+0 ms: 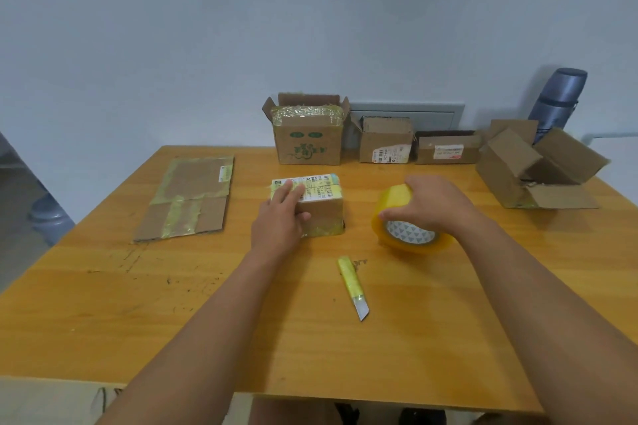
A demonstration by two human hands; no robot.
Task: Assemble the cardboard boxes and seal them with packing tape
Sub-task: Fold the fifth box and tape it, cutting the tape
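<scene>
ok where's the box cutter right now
In the head view the box cutter lies untouched on the table, near the front and centre, between the forearms, nearer than the small taped box and tape roll.

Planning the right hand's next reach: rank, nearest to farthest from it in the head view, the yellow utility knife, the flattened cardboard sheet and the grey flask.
1. Yellow utility knife, on the table just below and left of the right hand.
2. Grey flask, upright at the far right wall.
3. Flattened cardboard sheet, across the table on the left.
</scene>
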